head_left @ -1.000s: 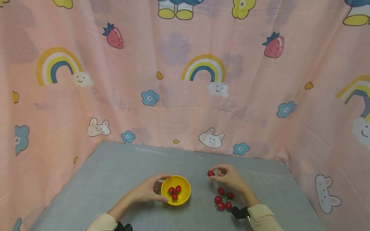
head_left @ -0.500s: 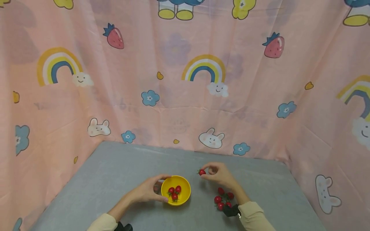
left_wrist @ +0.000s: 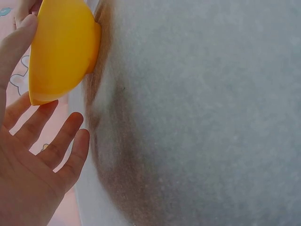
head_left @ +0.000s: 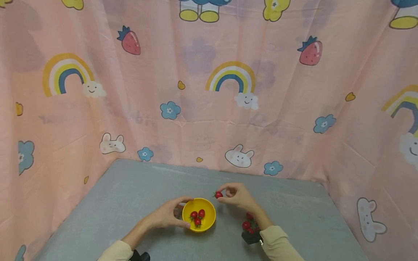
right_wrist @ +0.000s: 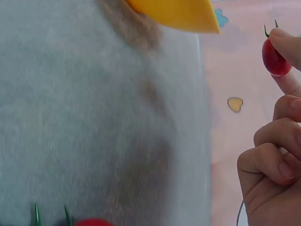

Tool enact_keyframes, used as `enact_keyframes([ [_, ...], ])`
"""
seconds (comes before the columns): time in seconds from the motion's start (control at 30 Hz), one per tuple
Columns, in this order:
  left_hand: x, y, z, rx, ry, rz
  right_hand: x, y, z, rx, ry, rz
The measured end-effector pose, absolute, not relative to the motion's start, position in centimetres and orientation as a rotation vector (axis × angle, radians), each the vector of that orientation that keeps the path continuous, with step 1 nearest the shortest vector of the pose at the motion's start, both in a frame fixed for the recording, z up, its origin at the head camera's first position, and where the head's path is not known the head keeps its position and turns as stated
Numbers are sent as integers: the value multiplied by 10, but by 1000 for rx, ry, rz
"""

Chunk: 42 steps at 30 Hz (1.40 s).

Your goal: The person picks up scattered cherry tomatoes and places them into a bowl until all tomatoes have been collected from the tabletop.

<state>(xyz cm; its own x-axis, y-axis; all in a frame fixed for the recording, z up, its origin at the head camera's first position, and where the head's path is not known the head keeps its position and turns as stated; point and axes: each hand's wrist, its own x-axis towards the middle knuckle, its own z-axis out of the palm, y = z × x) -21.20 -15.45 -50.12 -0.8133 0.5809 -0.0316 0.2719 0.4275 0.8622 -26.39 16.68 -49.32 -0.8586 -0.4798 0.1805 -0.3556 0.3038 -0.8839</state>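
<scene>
A small yellow bowl (head_left: 207,219) stands on the grey table (head_left: 130,195) with three cherry tomatoes (head_left: 197,216) inside. My left hand (head_left: 169,215) grips the bowl's left rim between thumb and fingers; the left wrist view shows the bowl (left_wrist: 61,47) held at its edge. My right hand (head_left: 236,195) pinches one red cherry tomato (head_left: 218,194) above the table, just right of the bowl. In the right wrist view that tomato (right_wrist: 275,59) sits between fingertip and thumb, with the bowl's rim (right_wrist: 174,14) at the top. More loose tomatoes (head_left: 248,225) lie under my right forearm.
Pink cartoon-print cloth (head_left: 209,90) walls in the table at the back and on both sides. A black wrist-camera mount (head_left: 250,237) sits at my right cuff. The grey tabletop stretches to the left of and behind the bowl.
My right hand has carried the pinched tomato leftwards from above the loose pile to just beside the bowl. The left hand and the bowl have stayed put.
</scene>
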Motion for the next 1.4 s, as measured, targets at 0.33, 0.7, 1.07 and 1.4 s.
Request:
enact_keyframes([
  [0.33,-213,-155,-502,739,2350,1348,-258,156,-493,-848,2351,-1596],
  [0.7,-213,-155,-502,743,2355,1345,-244,148,-495,-857,2264,-1525],
  [1.07,-213,-156,-503,748,2350,1342,-239,147,-498,-854,2228,-1508],
  [1.4,-213,-155,-502,722,2349,1352,-242,170,-502,-879,2246,-1547],
])
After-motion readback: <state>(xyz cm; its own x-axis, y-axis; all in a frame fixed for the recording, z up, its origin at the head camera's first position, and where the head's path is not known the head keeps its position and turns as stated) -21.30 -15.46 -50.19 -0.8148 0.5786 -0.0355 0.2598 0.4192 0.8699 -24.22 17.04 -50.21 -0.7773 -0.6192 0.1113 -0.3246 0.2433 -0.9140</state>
